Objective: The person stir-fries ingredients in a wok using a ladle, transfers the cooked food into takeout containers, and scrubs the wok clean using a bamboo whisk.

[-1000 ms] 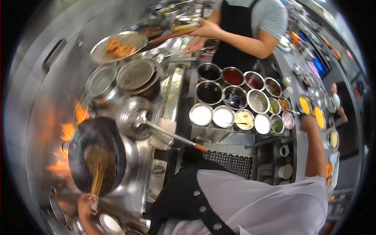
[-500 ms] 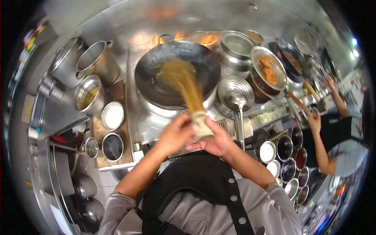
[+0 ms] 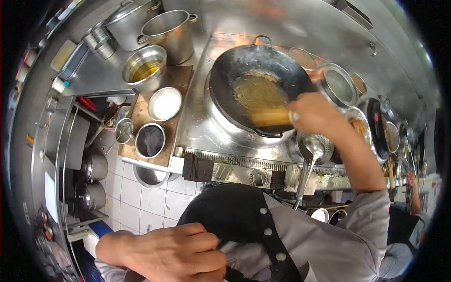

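Observation:
My right hand is wrapped round the handle end of a bamboo brush, whose blurred bristles reach into the black wok. Cloudy brownish liquid lies in the wok's bottom. Close to the camera, my left hand hangs in front of my apron, its fingers curled; whatever they might hold is hidden. Just right of the wok, a ladle rests on a perforated strainer.
Flames rise behind the wok. Left stand a tall pot, a bowl of oil, a white-filled bowl and a dark-filled bowl. A co-worker is at far right, near pans.
The view has swung toward the left side of the stove. My right hand now has the brush, and my left hand has come away from it, back toward my body.

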Action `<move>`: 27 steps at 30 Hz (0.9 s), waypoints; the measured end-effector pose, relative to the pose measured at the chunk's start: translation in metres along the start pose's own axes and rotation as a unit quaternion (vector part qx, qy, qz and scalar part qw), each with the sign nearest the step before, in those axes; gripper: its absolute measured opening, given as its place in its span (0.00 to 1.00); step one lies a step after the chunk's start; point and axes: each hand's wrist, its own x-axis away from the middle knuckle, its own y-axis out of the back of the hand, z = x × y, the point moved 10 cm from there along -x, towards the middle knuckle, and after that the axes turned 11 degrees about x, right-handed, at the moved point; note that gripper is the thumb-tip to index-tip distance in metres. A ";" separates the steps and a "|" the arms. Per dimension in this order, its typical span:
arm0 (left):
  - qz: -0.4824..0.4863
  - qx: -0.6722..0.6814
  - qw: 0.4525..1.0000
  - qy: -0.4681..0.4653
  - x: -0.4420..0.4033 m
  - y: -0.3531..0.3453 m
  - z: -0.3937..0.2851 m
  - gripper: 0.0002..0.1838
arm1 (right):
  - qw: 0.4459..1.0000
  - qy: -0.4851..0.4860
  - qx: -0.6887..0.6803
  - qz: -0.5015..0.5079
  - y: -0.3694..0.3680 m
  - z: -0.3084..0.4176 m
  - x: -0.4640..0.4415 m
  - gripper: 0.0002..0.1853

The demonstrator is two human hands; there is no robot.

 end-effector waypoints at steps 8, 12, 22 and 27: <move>-0.113 -0.078 0.967 0.215 0.072 0.006 0.007 0.08 | 0.992 -0.091 -0.022 -0.090 -0.043 -0.029 -0.161 0.12; -0.164 0.169 0.959 0.157 0.101 0.000 0.039 0.11 | 0.997 -0.048 0.016 -0.054 -0.026 0.008 -0.159 0.13; -0.382 -0.266 0.699 0.543 0.323 0.035 0.374 0.36 | 0.984 -0.178 0.023 0.008 -0.077 -0.049 -0.161 0.13; -0.389 -0.198 0.646 0.627 0.352 0.015 0.437 0.46 | 0.992 -0.078 0.093 0.042 -0.062 -0.003 -0.131 0.11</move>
